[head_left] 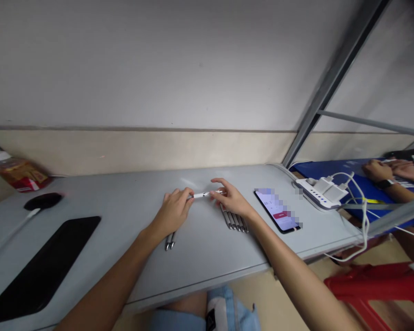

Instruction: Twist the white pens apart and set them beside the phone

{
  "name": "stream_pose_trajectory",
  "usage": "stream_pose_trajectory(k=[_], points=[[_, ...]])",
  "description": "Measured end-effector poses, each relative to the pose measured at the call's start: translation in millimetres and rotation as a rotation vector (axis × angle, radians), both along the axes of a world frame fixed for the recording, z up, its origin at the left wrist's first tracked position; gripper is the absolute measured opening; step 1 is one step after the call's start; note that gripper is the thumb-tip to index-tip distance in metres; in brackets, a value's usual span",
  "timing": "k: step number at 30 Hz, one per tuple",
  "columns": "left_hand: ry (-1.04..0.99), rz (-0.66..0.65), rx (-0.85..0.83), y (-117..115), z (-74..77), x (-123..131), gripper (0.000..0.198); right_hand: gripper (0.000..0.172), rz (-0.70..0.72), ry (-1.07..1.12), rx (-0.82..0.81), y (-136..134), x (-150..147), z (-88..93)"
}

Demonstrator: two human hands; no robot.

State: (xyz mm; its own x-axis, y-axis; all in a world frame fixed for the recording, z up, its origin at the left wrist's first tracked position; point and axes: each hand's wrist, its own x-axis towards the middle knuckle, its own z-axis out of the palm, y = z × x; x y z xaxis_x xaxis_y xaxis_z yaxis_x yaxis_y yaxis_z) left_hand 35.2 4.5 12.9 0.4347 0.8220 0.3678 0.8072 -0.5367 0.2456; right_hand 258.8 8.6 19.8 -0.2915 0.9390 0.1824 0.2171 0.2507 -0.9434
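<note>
Above the grey table, a white pen (201,195) lies level between my two hands. My left hand (176,207) is closed, its fingertips pinching the pen's left end. At the other end, the thumb and a finger of my right hand (231,198) close on the pen, while the index finger is raised and curved. Under my right hand lies a row of several grey pens (235,221) with silver tips, partly hidden by the wrist. Two more grey pens (170,241) show beneath my left wrist, their other ends covered.
A smartphone (277,209) lies to the right, beside a white power strip (319,194) with chargers and cables. A black mat (44,266), a dark round object (43,201) and a bottle (19,172) are at the left. Another person's hands (393,170) rest over a blue table.
</note>
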Motion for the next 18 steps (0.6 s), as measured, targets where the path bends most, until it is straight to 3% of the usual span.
stream_pose_trajectory(k=[2, 7, 12, 18], points=[[0.010, -0.003, 0.001, -0.2, -0.4, 0.0, 0.023, 0.027, 0.004, -0.044, 0.012, 0.2, -0.2, -0.7], [0.044, -0.019, 0.021, -0.3, -0.7, -0.6, 0.031, 0.008, -0.049, -0.115, 0.256, 2.9, -1.2, -2.2], [0.050, 0.016, 0.007, 0.1, 1.0, -0.6, 0.033, 0.006, -0.088, -0.131, 0.293, 2.5, -2.9, -2.5], [-0.013, 0.000, -0.032, -1.7, 2.5, 0.8, 0.030, 0.015, -0.107, -0.324, 0.435, 2.8, -0.3, -4.0]])
